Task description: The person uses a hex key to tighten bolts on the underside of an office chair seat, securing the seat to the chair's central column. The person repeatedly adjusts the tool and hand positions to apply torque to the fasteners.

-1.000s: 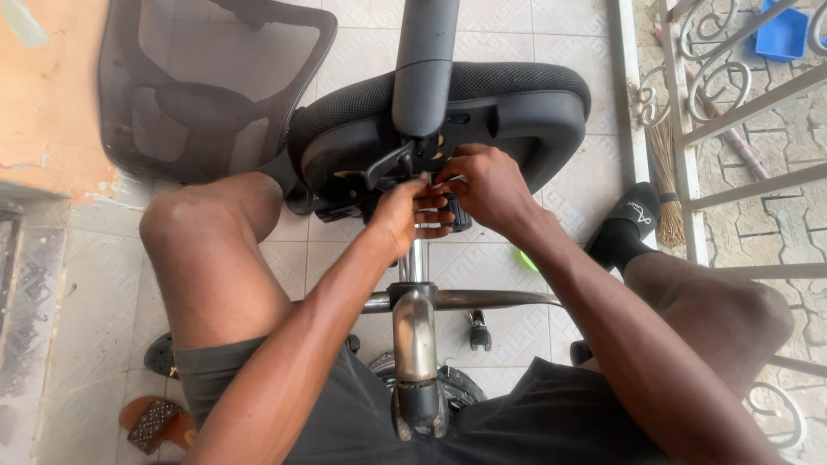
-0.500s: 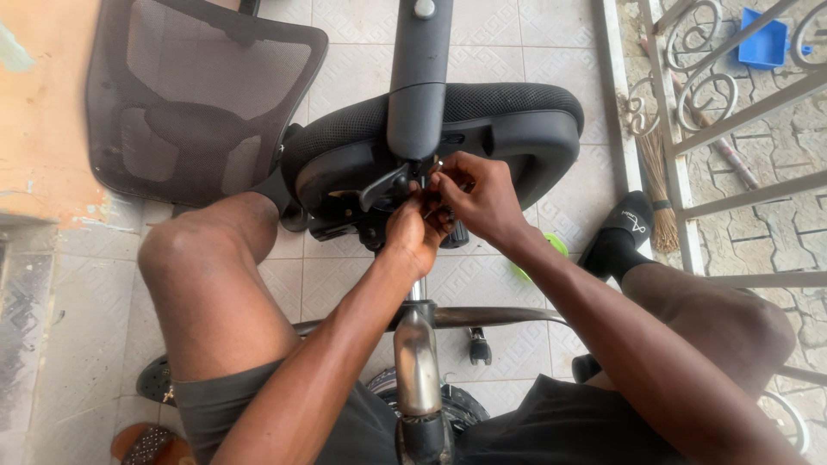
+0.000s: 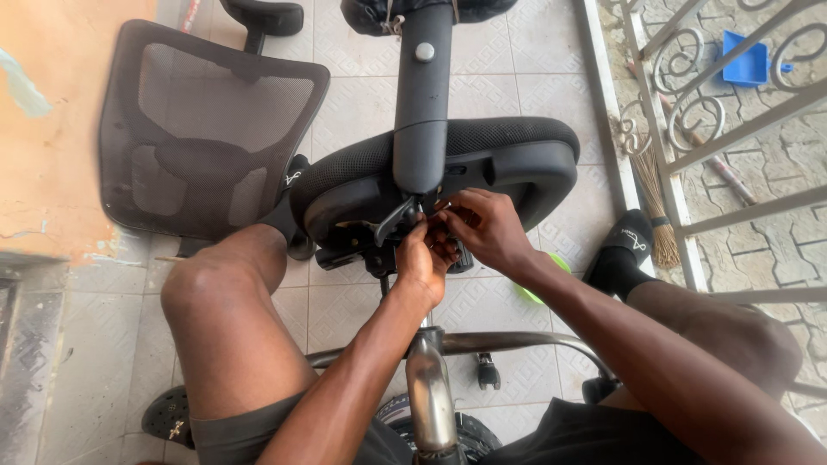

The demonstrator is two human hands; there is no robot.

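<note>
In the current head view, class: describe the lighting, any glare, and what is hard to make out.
Head view: even, soft daylight; glare streaks the metal column; the dark mechanism under the seat hides detail where the left hand and right hand work.

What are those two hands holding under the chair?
Both the left hand and right hand grip the black metal mechanism beneath the black mesh seat; exact part hidden.
</note>
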